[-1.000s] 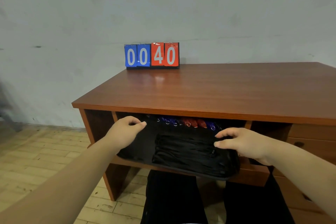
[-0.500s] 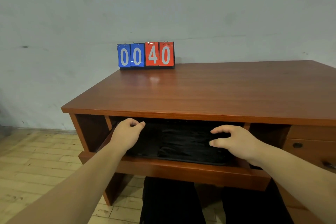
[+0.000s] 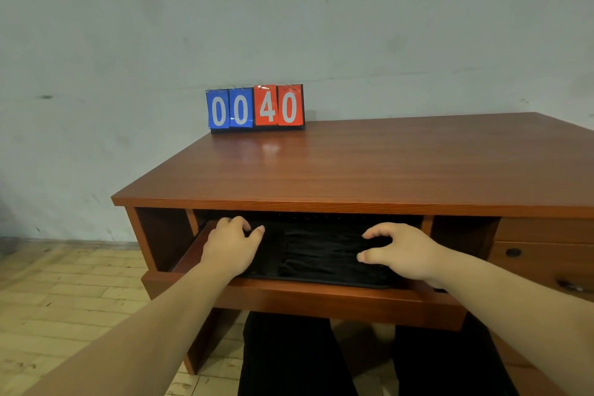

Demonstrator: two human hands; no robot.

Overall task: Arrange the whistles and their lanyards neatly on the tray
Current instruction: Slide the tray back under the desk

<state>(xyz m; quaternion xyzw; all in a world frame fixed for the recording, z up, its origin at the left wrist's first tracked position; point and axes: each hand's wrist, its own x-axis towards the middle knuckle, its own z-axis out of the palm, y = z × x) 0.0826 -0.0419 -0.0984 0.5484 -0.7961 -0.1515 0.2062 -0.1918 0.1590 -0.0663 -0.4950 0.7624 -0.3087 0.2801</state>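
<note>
The black tray (image 3: 321,282) lies in a pulled-out drawer (image 3: 321,300) just under the front edge of the brown wooden surface (image 3: 385,167). A bundle of black lanyards (image 3: 321,251) lies in rows across the tray's middle. The overhanging edge of the surface shades the far part of the tray, so the whistles cannot be made out there. The left hand (image 3: 231,246) lies over the tray's left end with its fingers curled down, but its thumb is hidden and it cannot be told whether it truly grips the tray. The right hand (image 3: 400,251) hangs over the tray's right end, loosely arched with the thumb held apart from the fingers and nothing pinched between them. Whether its fingertips touch the lanyards is unclear. At the far left of the surface, against the pale wall (image 3: 289,10), stands a flip scoreboard (image 3: 255,108) showing 00 in blue and 40 in red. To the right of the open drawer is a stack of closed drawers, one with a dark knob (image 3: 513,252). The person's dark trousers (image 3: 283,360) show below the drawer front, and pale wooden flooring (image 3: 64,292) lies to the left.
</note>
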